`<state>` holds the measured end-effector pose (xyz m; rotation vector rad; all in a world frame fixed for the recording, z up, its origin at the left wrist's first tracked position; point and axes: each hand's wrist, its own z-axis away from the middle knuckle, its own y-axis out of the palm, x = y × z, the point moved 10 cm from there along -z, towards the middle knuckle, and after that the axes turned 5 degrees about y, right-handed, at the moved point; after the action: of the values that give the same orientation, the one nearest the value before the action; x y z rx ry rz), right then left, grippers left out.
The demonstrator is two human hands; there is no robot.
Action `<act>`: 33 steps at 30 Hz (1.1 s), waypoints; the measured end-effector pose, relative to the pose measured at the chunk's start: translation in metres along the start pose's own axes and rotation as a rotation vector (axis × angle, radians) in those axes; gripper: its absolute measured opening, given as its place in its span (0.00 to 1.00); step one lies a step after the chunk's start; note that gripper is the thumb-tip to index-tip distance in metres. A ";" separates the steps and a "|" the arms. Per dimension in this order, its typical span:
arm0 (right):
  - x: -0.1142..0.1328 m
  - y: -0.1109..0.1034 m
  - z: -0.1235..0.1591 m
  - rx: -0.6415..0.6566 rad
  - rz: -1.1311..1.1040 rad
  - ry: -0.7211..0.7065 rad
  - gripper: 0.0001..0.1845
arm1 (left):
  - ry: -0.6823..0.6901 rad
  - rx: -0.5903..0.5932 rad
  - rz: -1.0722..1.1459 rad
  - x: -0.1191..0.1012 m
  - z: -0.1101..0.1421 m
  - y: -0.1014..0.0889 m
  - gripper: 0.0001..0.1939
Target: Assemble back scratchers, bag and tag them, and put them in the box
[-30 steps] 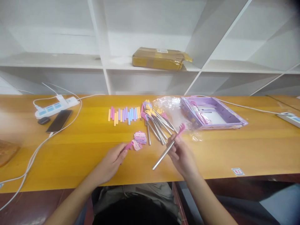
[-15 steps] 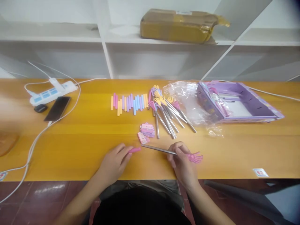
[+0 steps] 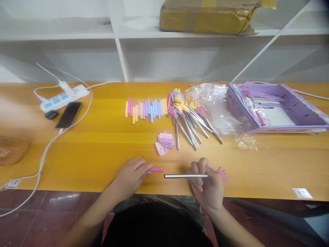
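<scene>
My left hand (image 3: pixel 132 176) pinches a short pink sleeve (image 3: pixel 155 169) near the table's front edge, its free end pointing right. My right hand (image 3: pixel 207 183) is closed round a metal rod (image 3: pixel 185 176) with a pink hand-shaped tip (image 3: pixel 223 173). The rod lies level, its bare end pointing left at the sleeve, a small gap between them. Behind them lie a small stack of pink tags (image 3: pixel 165 140), a fan of several more rods with hand tips (image 3: pixel 190 121) and a row of several pastel sleeves (image 3: pixel 145 109).
A crumpled clear plastic bag (image 3: pixel 213 103) and an open purple box (image 3: pixel 280 109) lie at the right. A power strip (image 3: pixel 63 97), a phone (image 3: pixel 69 115) and white cables (image 3: pixel 43 154) sit at the left. A brown parcel (image 3: pixel 210 15) rests on the white shelf behind the wooden table (image 3: pixel 89 147).
My right hand swung the rod from upright and slanted to level, hand tip now at the right. The bare end now points at the pink sleeve. The camera tilted down and closer.
</scene>
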<state>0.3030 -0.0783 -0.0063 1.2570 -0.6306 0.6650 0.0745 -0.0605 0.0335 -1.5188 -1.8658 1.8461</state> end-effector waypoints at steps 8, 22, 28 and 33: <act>-0.006 0.005 -0.003 0.038 -0.096 0.010 0.16 | 0.148 -0.143 -0.018 -0.014 0.003 -0.015 0.13; -0.003 0.004 -0.004 0.035 -0.053 -0.012 0.16 | 0.138 -0.141 -0.080 -0.010 0.004 -0.013 0.11; -0.003 0.001 -0.001 -0.031 0.034 -0.068 0.13 | 0.157 -0.169 -0.135 -0.008 0.003 -0.017 0.12; -0.006 -0.009 0.003 -0.092 0.046 -0.100 0.11 | 0.216 -0.174 -0.198 -0.013 0.003 -0.017 0.12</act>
<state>0.3061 -0.0833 -0.0161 1.1979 -0.7668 0.6072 0.0697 -0.0677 0.0537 -1.4548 -2.0307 1.4089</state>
